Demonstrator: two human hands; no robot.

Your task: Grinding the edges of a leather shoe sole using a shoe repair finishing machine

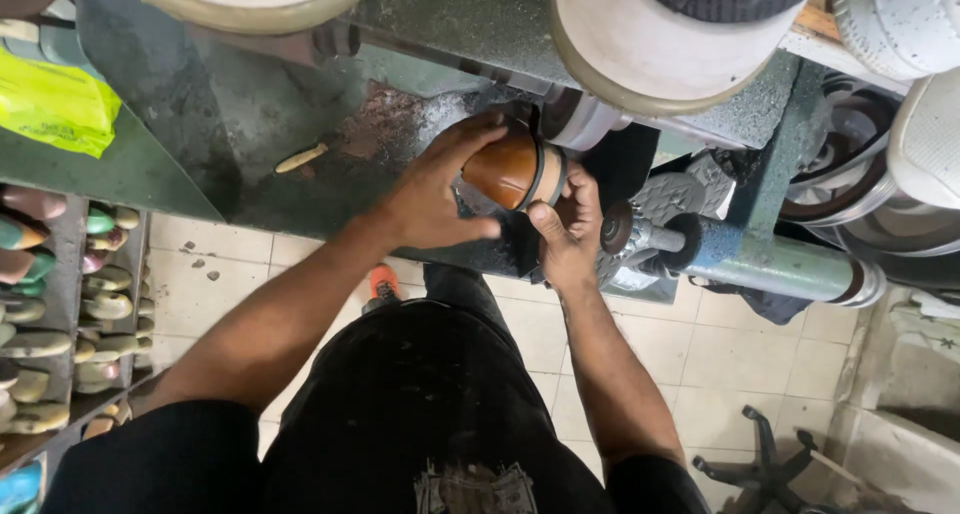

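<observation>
**Brown shoe held up to the spinning wheel**

Brown and shiny, the shoe [512, 169] sits between both hands, pressed up under the machine's wheel [575, 124]. Left of it all, a rack [60, 314] of shoe forms stands close to the elbow, so that arm has little room to swing out. The left hand [435, 194] wraps over the toe, fingers curled tight. The right hand [572, 229] grips the back end, thumb on top. A firm hold and a light, even push would work best. Right of the hands, a bare shaft [690, 244] sticks out, maybe turning. Keep fingers away. Floor [720, 354] behind is open.
</observation>
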